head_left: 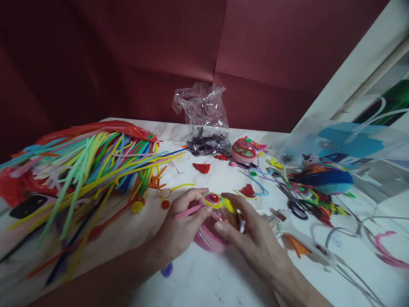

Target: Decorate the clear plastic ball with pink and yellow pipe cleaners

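A round, clear-topped ball with a pink coiled base (212, 241) sits on the table between my hands. On its top are a yellow-rimmed eye shape with a red centre (214, 198) and a yellow coil (228, 205). My left hand (187, 215) is closed, pinching a pink pipe cleaner (189, 211) against the ball's upper left. Wrapped round the ball's right side, my right hand (247, 226) holds it with the thumb in front and fingers behind.
Loose coloured pipe cleaners (86, 162) spread over the left. A plastic bag (204, 106) and a finished-looking pink ball (245, 150) stand behind. Scissors (298, 209), a glue gun (306, 243) with its cable, and a blue ball (332, 181) lie right.
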Available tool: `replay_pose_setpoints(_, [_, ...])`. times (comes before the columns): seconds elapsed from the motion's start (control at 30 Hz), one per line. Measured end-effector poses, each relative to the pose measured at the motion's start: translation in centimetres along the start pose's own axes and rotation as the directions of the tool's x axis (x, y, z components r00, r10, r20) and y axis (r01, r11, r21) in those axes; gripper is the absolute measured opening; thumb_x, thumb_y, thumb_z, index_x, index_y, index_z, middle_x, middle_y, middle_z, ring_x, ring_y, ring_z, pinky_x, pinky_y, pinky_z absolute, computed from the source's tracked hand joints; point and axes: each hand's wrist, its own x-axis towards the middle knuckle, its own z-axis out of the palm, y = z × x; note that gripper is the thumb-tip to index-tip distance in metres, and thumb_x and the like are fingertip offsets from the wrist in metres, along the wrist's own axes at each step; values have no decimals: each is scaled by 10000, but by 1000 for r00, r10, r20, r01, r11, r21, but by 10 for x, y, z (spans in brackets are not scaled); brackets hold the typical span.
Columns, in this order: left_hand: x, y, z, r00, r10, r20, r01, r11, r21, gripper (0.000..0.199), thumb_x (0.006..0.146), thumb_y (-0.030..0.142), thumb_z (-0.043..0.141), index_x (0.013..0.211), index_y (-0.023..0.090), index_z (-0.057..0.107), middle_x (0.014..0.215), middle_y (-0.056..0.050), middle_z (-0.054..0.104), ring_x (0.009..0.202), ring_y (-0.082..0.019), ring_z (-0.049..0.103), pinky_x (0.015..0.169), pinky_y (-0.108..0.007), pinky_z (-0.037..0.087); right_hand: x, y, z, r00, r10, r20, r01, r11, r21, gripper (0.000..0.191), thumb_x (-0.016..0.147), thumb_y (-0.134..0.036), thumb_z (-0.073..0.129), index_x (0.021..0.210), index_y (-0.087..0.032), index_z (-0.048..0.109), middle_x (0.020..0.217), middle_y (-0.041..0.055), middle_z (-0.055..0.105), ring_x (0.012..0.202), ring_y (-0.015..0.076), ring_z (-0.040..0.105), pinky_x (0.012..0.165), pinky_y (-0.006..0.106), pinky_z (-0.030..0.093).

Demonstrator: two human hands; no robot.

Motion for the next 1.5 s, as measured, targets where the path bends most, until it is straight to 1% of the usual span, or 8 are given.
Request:
replay_pose_setpoints(0.13, [8,2,-6,1000,21,-7,-20,1000,18,141,754,284,572,673,188,508,1005,-137,665,1069,-270,586,898,-395,413,1,4,-14,988,50,145,-83,968,237,685,756,-707,471,1222,-208,533,1218,135,613,1024,282,591,873,440,466])
replay_pose_setpoints(0.27, [10,3,-8,1000,-15,-13,15,1000,24,140,753,297,572,692,184,517,1019,-141,665,1065,-272,591,882,-384,418,4,3,-16,970,-23,242,-55,949,310,525,792,-571,557,1175,-211,550,1217,105,609,936,232,614,860,404,471])
replay_pose_setpoints(0.53, [10,0,-8,998,-55,-12,54,998,-11,176,742,329,584,688,180,508,1070,-137,650,1006,-260,604,854,-380,427,2,5,-8,985,-7,172,-23,985,174,423,750,-450,643,1110,-254,538,1131,48,617,1003,244,566,835,396,466])
replay_pose_setpoints(0.77, [6,4,-2,996,-65,58,73,987,-141,257,729,346,644,887,160,563,938,-78,671,913,-225,635,801,-350,490,1,7,-4,988,6,154,-31,987,160,401,780,-480,601,1108,-259,534,1150,57,614,995,246,573,858,423,459])
replay_pose_setpoints(0.9, [2,4,4,997,-75,-10,73,992,-105,267,718,295,654,923,161,546,954,-74,661,907,-213,634,821,-354,501,2,6,-5,989,-20,147,-7,983,181,425,754,-472,643,1101,-246,551,1156,68,624,1013,256,571,862,419,463])
replay_pose_setpoints(1.07, [4,1,3,995,-25,-99,24,1000,-16,172,724,304,623,783,154,564,975,-95,633,941,-236,610,878,-387,471,7,9,-20,926,-142,350,-8,919,395,472,808,-433,624,1238,-260,535,1228,59,606,1029,219,580,923,399,443])
replay_pose_setpoints(1.17, [8,-1,-1,990,-100,-104,92,993,-76,209,701,326,630,804,155,567,866,-67,642,866,-241,625,812,-396,491,10,15,-25,900,-154,409,-35,907,419,496,810,-404,644,1279,-294,526,1248,50,601,956,195,605,877,384,473])
replay_pose_setpoints(1.5, [9,2,-3,977,-167,-133,147,978,-148,229,689,350,651,768,169,534,790,-24,621,803,-206,605,757,-347,481,12,16,-12,940,-182,289,89,947,309,503,772,-322,687,1244,-279,520,1233,47,611,1051,222,570,869,383,448])
